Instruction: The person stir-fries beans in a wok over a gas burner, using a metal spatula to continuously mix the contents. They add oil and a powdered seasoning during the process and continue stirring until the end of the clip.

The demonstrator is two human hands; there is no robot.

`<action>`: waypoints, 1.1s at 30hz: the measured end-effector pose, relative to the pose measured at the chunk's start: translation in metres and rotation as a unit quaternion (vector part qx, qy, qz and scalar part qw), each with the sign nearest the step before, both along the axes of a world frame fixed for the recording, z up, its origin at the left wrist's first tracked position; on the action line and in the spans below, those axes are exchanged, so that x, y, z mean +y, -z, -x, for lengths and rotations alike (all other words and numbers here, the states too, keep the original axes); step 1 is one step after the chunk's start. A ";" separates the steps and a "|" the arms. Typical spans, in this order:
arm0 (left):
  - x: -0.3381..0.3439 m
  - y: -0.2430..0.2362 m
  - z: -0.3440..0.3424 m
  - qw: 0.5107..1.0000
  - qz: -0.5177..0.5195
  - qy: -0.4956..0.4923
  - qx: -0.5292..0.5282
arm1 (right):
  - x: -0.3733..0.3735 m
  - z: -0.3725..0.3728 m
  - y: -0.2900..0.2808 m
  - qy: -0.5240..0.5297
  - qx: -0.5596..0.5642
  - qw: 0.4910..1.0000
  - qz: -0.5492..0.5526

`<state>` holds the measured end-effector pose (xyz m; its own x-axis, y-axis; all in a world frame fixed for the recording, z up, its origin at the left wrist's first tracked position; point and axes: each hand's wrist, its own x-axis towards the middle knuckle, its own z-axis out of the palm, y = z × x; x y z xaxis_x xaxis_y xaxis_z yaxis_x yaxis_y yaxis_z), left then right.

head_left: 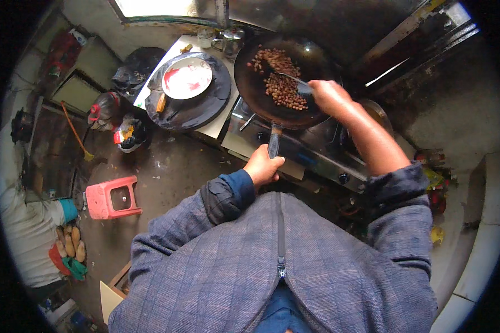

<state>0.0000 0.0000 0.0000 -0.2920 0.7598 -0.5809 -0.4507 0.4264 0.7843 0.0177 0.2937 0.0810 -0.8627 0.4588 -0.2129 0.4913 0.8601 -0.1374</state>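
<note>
beyond the left hand [265,165], wrapped round a handle [274,143], the wok [253,93] holds brown nuts [285,93], seemingly none removed yet; the right hand [330,99] grips a utensil [292,78].

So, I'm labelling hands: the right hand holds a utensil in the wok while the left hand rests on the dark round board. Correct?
No: the head view shows the left hand gripping the wok's handle, not on the round board. The rest stands.
</note>
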 end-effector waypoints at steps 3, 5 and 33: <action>0.002 0.002 0.002 1.000 -0.018 -0.002 -0.009 | 0.019 -0.031 -0.062 -0.063 -0.077 0.993 -0.063; -0.001 0.005 0.000 1.000 -0.013 -0.004 -0.028 | 0.031 -0.049 -0.104 -0.108 -0.177 0.975 -0.080; 0.002 0.008 0.002 0.999 -0.014 -0.017 0.034 | -0.009 -0.022 -0.049 -0.143 -0.145 0.979 -0.001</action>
